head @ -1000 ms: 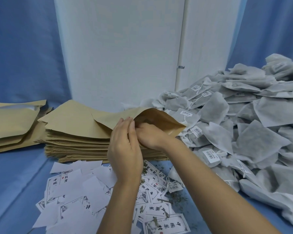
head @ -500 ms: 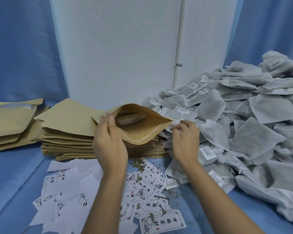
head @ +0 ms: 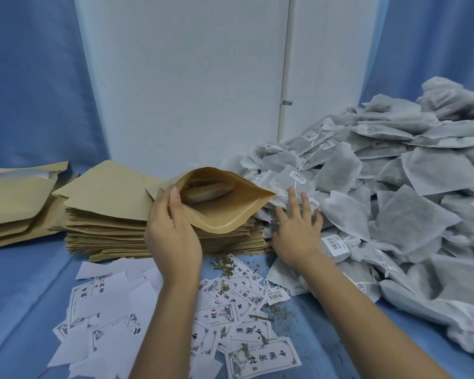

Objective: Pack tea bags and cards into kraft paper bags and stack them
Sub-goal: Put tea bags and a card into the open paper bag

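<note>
From the head camera, an open paper bag [head: 225,214] is gripped at its mouth by the left hand [head: 173,236], over a stack of flat bags [head: 107,222]. The right hand [head: 298,231] is spread flat on the tea bags [head: 408,201]; cards [head: 230,305] are scattered in front.

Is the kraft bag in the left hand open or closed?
Open. The kraft bag gapes wide at its mouth, its inside visible; the left hand grips its edge.
</note>
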